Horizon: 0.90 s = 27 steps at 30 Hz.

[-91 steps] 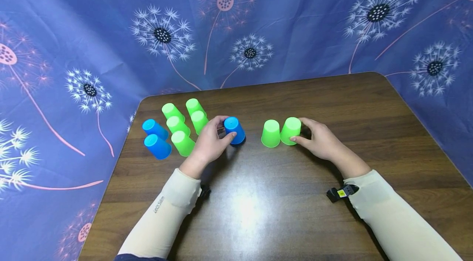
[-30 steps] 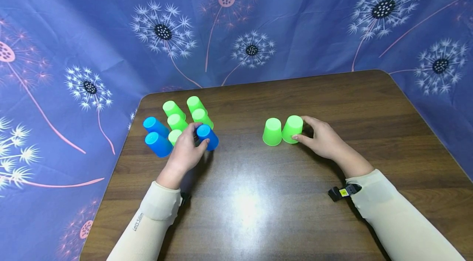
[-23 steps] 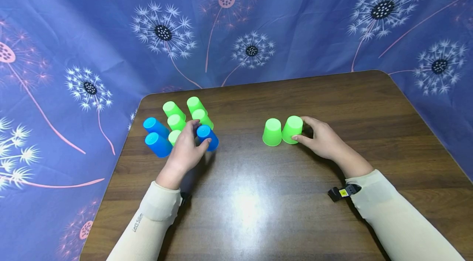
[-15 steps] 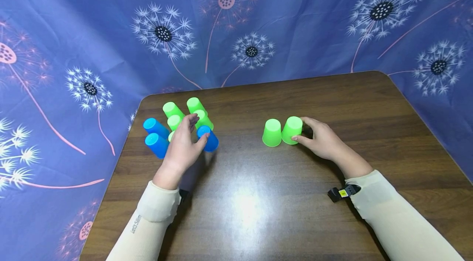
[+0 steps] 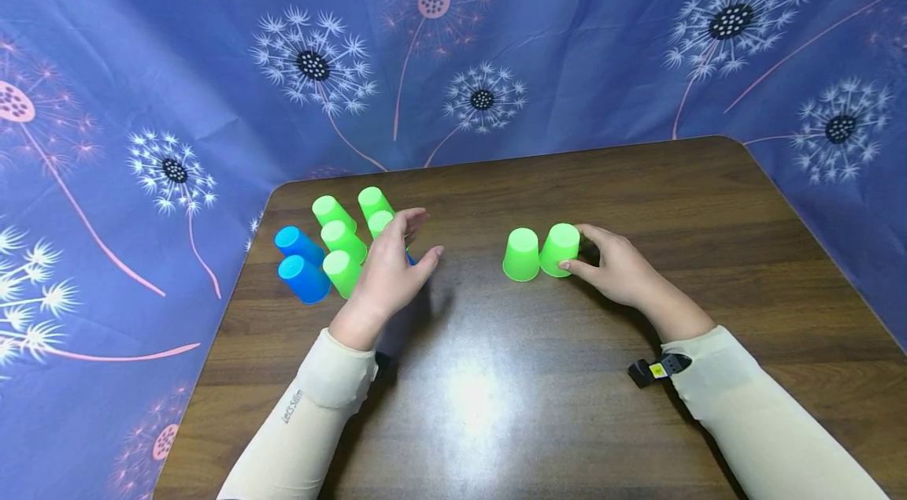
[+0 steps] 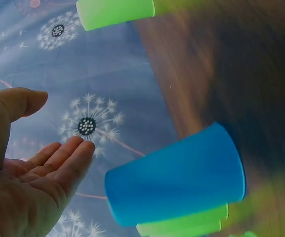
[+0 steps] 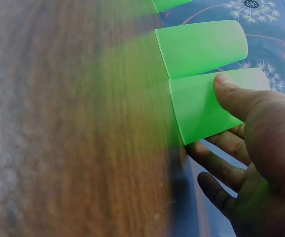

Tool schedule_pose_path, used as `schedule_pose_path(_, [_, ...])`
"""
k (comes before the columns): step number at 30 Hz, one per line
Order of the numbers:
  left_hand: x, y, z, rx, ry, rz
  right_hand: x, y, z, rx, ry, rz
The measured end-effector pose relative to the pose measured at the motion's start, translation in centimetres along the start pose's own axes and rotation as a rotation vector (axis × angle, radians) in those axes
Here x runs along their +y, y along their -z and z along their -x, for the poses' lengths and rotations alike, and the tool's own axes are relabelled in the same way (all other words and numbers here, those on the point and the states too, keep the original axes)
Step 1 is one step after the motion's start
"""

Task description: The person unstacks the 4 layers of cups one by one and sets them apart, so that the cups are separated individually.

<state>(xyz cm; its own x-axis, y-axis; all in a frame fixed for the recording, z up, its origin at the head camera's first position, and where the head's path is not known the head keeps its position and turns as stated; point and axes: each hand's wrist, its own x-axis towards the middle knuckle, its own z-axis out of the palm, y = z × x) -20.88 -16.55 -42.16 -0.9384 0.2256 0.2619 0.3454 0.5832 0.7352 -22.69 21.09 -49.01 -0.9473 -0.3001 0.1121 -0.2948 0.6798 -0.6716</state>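
Observation:
My left hand point(image 5: 392, 268) hovers beside the left cluster of cups with its fingers loosely extended and nothing in them. Just past it an upside-down blue cup point(image 6: 177, 175) stands on the table; in the head view the hand hides nearly all of it. At the right, my right hand point(image 5: 616, 268) holds an upturned green cup point(image 5: 558, 250) by its side, thumb point(image 7: 224, 81) in front and fingers curving behind. Another green cup point(image 5: 521, 254) stands close on its left, also upside down.
Several upturned green cups point(image 5: 342, 272) stand in the cluster on the left. Two more blue cups point(image 5: 303, 279) are at its outer side. Everything stands on a brown wooden table point(image 5: 567, 405), backed by a blue dandelion-print cloth point(image 5: 567, 51).
My left hand carried the blue cup left to the green cups, let go of it, then moved back a little to the right. My right hand stays at its green cup.

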Motion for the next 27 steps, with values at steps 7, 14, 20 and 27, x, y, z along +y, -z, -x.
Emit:
schedule_pose_path(7, [-0.2,-2.0,-1.1,-0.055,-0.018,0.083,0.1,0.0,0.0,0.003,0.005,0.003])
schedule_pose_path(14, [0.2,-4.4,-1.9,-0.122,-0.038,0.050,0.1,0.0,0.1,0.001,0.005,0.000])
schedule_pose_path(20, [1.0,-6.7,-3.2,-0.204,-0.065,0.040,0.2,0.1,0.1,0.000,-0.005,0.008])
schedule_pose_path(27, [1.9,-8.7,-3.9,-0.257,-0.058,-0.014,0.3,-0.1,0.0,0.008,0.011,0.011])
